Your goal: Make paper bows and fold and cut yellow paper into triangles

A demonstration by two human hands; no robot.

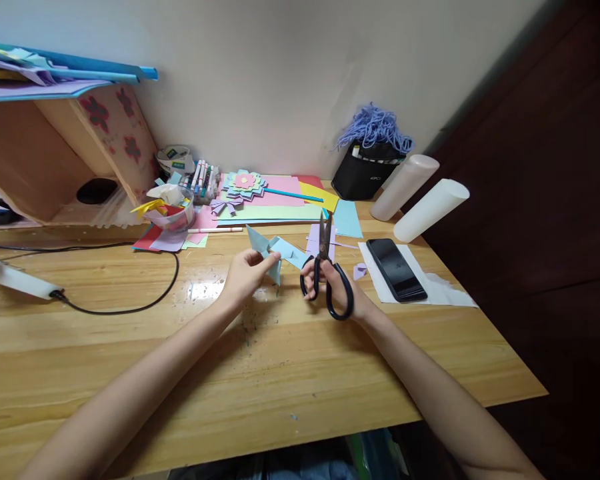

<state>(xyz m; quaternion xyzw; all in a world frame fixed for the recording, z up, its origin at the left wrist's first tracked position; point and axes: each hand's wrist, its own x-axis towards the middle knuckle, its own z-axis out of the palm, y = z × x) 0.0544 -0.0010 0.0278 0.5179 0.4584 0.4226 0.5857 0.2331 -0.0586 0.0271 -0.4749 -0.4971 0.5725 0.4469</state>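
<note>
Between the thumb and fingers of my left hand (251,270) is a light blue folded paper piece (288,251) with pointed flaps, shaped like a pinwheel. My right hand (337,283) has its fingers through the loops of black-handled scissors (324,243). Their blades point up and away from me and stand slightly apart. The scissors are to the right of the blue paper, not cutting it. Behind the scissors lies a purple paper sheet (313,235), and a small purple scrap (360,271) rests to their right.
A black phone (396,270) lies on white paper at right, near two white cylinders (433,210). Along the wall are a paper flower (243,184), coloured sheets, a tub of scraps (173,217) and a black holder with blue yarn (367,173). A black cable (125,311) curves at left.
</note>
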